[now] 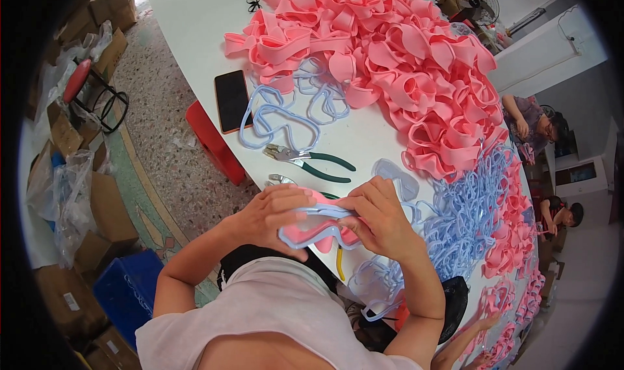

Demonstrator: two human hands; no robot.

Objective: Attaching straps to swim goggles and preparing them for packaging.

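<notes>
A: Count, please.

B: One goggle piece in hand at lower centre of the frame: a pink mask (311, 228) with a pale blue frame (305, 241) around it. One black phone (233, 100) at upper left of the white table (195, 25). Two pliers: one pair with green handles (305, 160) left of centre, and a second pair (281, 179) just below it, mostly hidden behind the hands. Pink masks in the big heap (403, 64) at top centre and blue frames in the pile (465, 214) at right: too many and too tangled to count.

A: Surroundings?

B: A few loose blue frames (286, 119) beside the phone. Red stool (211, 139) at the table's left edge, blue crate (130, 285) at lower left. Two other people sit at far right. A yellow handle, possibly a tool, shows under the right wrist.

A: Hands?

B: Left hand (276, 217) curls over the piece's left end, fingers closed on it, thumb underneath. Right hand (380, 220) clamps the right end, fingertips pressed on the top edge. Both forearms rise from the lower edge, elbows out.
</notes>
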